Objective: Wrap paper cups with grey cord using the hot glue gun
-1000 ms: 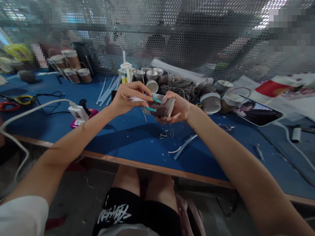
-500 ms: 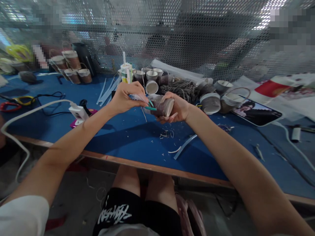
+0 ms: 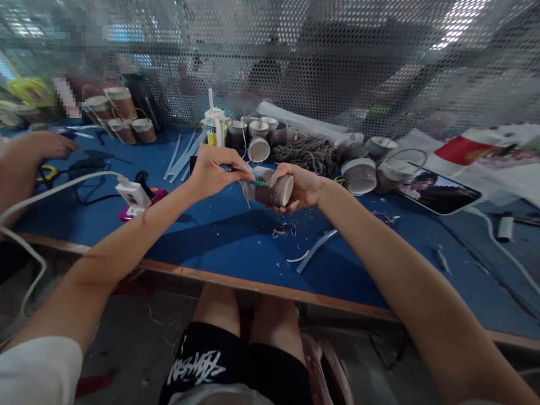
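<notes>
My right hand is wrapped round a small cup covered in brown cord, tilted on its side above the table with its pale round end toward me. A clear plastic sheet shows at the cup's left side. Closed in a pinch, my left hand holds a slim teal tool against the cup's left part; its exact kind is hard to make out. Below both hands, thin pale scraps lie on the blue table.
Behind my hands stand several cups, a drink carton with a straw, and a heap of grey cord. Rightward lies a phone. At left are a white charger, a cable and another person's hand.
Another person's hand and arm have come in at the left, over the scissors there. My hands and the cup have shifted slightly, and the clear plastic shows more at the cup's left.
</notes>
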The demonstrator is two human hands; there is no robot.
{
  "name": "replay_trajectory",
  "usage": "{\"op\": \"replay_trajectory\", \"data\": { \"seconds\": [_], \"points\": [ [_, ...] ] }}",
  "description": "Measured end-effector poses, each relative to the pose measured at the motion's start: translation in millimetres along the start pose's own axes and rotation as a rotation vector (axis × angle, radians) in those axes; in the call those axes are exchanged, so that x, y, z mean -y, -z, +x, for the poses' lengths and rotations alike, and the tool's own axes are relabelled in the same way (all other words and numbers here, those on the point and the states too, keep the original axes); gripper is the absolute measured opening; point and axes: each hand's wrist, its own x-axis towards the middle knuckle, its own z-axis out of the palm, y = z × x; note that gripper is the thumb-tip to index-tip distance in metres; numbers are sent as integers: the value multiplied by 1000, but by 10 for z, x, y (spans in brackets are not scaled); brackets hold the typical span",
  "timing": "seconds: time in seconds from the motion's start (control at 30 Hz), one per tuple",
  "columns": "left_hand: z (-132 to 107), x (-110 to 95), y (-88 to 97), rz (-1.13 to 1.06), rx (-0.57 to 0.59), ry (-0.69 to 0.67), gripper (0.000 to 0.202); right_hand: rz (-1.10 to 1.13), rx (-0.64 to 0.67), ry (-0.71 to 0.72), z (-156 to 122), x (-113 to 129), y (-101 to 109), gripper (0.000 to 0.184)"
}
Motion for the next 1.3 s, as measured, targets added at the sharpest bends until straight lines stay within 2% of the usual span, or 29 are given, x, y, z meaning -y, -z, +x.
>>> {"op": "replay_trajectory", "data": {
  "seconds": [0.2,0.6,0.7,0.87,1.1,1.23,1.3],
  "points": [
    [-22,45,-7,7,-59,-83,15,7,63,6,30,-18,19,40],
    [-30,32,-118,-211,-68,-124,15,-136,86,34,1,-37,-73,39],
    [-40,-11,-137,-266,-74,-52,17,-173,94,32,-15,-46,-95,36],
    [-64,-77,-168,-259,-42,116,34,-228,135,26,-1,-67,-119,35],
    [-109,70,-219,-326,16,216,45,-239,161,97,16,-111,-124,33],
    [-119,81,-214,-434,121,340,60,-274,118,124,-12,-122,-69,31],
    [-114,57,-205,-425,210,407,57,-298,87,119,-23,-119,-47,30]
  ]
}}
